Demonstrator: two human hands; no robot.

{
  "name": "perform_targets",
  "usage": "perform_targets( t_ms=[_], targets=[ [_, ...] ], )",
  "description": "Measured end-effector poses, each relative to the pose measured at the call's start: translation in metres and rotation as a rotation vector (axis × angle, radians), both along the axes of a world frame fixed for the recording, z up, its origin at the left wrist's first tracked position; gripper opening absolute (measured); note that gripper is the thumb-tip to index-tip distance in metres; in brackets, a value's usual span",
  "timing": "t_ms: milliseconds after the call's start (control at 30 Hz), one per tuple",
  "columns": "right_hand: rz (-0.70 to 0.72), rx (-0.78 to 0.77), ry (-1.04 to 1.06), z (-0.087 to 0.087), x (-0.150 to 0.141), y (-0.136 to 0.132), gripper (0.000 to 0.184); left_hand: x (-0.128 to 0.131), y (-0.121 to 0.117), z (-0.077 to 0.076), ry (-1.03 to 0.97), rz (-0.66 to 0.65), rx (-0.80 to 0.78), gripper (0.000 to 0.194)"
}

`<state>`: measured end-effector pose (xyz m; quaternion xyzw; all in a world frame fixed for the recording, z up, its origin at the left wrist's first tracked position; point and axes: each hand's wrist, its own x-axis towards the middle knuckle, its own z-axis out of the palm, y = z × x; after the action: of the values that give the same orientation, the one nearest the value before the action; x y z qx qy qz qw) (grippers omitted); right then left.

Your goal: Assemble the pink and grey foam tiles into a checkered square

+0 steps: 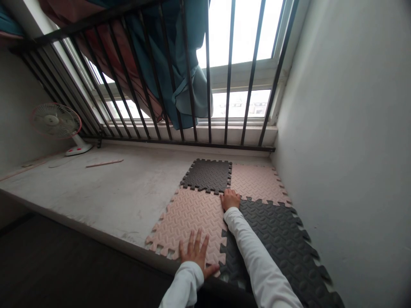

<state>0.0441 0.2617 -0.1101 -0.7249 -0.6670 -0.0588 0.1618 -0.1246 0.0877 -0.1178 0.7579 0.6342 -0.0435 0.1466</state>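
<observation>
My left hand [196, 254] lies with spread fingers on the near edge of a pink foam mat tile [192, 209]. Farther up, my right hand [230, 199] presses at the corner where the pink and dark tiles meet, its fingers bent downward. A dark foam tile [207, 174] sits behind the near pink one. Beside it, against the wall, is another pink tile [257, 182]. A larger-looking dark tile [272, 231] extends toward me on the right, partly covered by my right sleeve. The tiles have toothed edges.
The tiles lie on a pale ledge [128, 188] whose front edge drops to a dark floor [64, 265]. A fan [53, 122] and a thin strip [104, 163] are at left. Black railing [192, 143] and curtains [160, 64] stand before the window; a white wall [346, 149] bounds the right.
</observation>
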Motion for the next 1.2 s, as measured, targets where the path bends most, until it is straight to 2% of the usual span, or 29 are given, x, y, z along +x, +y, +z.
perform_targets(
  t_ms=[133, 233, 400, 633, 767, 900, 1033, 1200],
  targets=[
    [-0.064, -0.031, 0.029, 0.002, -0.004, 0.005, 0.022, 0.000, -0.001, 0.003, 0.000, -0.003, 0.003, 0.077],
    [-0.042, -0.050, 0.024, 0.002, -0.004, 0.005, 0.022, 0.001, -0.001, 0.000, 0.016, -0.010, 0.020, 0.078],
    [-0.010, -0.081, 0.026, 0.002, -0.004, 0.004, 0.025, 0.008, -0.001, -0.007, 0.118, 0.076, 0.054, 0.077],
    [0.018, -0.063, 0.026, 0.000, -0.005, -0.002, 0.039, 0.008, 0.001, -0.010, 0.081, 0.059, 0.012, 0.079],
    [0.063, -0.230, 0.004, 0.003, -0.010, -0.005, 0.056, 0.006, 0.002, -0.016, 0.086, 0.057, 0.036, 0.079],
    [0.157, -0.335, 0.020, 0.010, -0.023, -0.002, 0.060, 0.003, 0.002, -0.022, 0.064, 0.038, 0.061, 0.081],
    [0.320, -0.392, 0.029, 0.010, -0.039, 0.003, 0.059, 0.001, 0.001, -0.015, 0.039, 0.026, 0.050, 0.082],
    [0.315, -0.433, 0.006, 0.013, -0.054, 0.006, 0.056, 0.000, -0.001, -0.001, -0.009, -0.001, 0.010, 0.082]
  ],
)
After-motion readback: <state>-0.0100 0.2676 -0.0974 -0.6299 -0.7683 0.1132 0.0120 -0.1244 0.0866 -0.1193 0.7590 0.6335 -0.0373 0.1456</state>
